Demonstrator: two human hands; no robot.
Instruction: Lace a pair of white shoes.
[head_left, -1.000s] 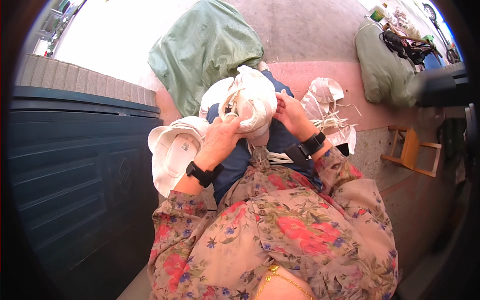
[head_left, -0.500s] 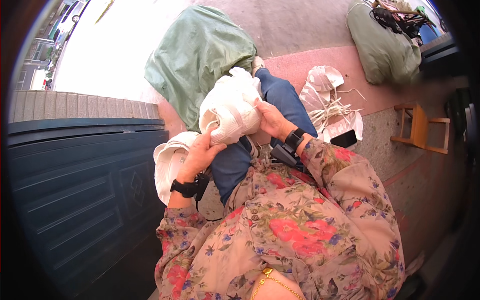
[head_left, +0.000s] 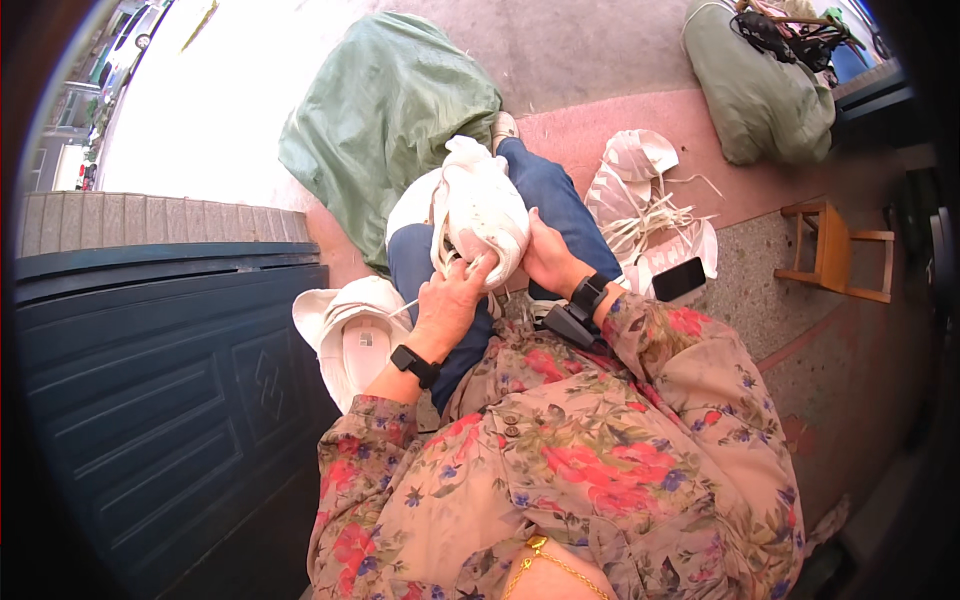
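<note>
The left hand (head_left: 447,300) is closed on the lower edge of a soft white cloth bundle (head_left: 480,215), with its fingers pinching a thin white string (head_left: 405,307) that hangs from it; the right hand (head_left: 548,255) is wrapped around the other side of the same bundle, so both hands are close together and clamped on it; the bundle sits up on the person's lap, on top of the blue jeans (head_left: 555,200); each wrist has a black band, one on the left (head_left: 414,364) and one on the right (head_left: 588,295); the sleeves are a tan shirt with red and blue flowers (head_left: 590,450).

Just beside the left arm lies a white round hat-shaped cloth piece (head_left: 345,335), open side up; it leans near a dark blue panelled door (head_left: 150,400); behind the bundle is a big green cloth sack (head_left: 385,110) on the ground; to the right of the legs lies a heap of white cloth pieces and pale strings (head_left: 640,200), with a flat black phone (head_left: 678,279) on its near edge; farther right stands a small wooden stool (head_left: 835,250); in the top corner, well apart, is another full green sack (head_left: 755,90) with dark things on top.
</note>
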